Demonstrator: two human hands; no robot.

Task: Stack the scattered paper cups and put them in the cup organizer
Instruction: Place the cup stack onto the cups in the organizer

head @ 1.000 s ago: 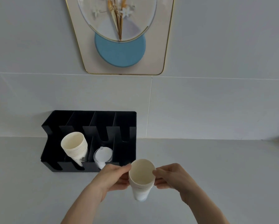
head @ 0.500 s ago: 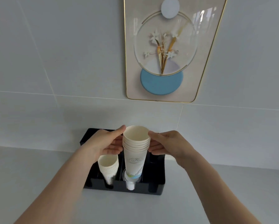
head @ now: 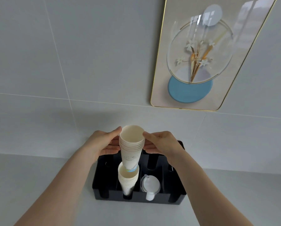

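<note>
A: Bkgd first?
B: Grey tiled wall (head: 90, 54), pale counter (head: 38, 176) below it. Gold-rimmed picture (head: 201, 62) w/ flowers and a blue disc hangs on the wall, up and to the right of the grip.

A: And the grip?
B: Both hands clamped on one stack of paper cups (head: 131, 147), mouth up. Left hand (head: 102, 143) presses the stack's left side, right hand (head: 162, 142) the right side; fingers wrap in just under the rims, thumbs up by the top rim.

A: Where's that stack vs the organizer?
B: Over the black cup organizer (head: 174, 198), which sits on the counter against the wall, right below the hands. The held stack's bottom end dips into the mouth of a second stack (head: 127, 180) standing in a slot directly under the grip, slightly tilted. Can't tell if the two are seated tight.

A: Anything else in there?
B: Clear lids (head: 150, 185) in the slot one over, below and right of the grip. Slots farther left and right look dark; contents can't be made out.
</note>
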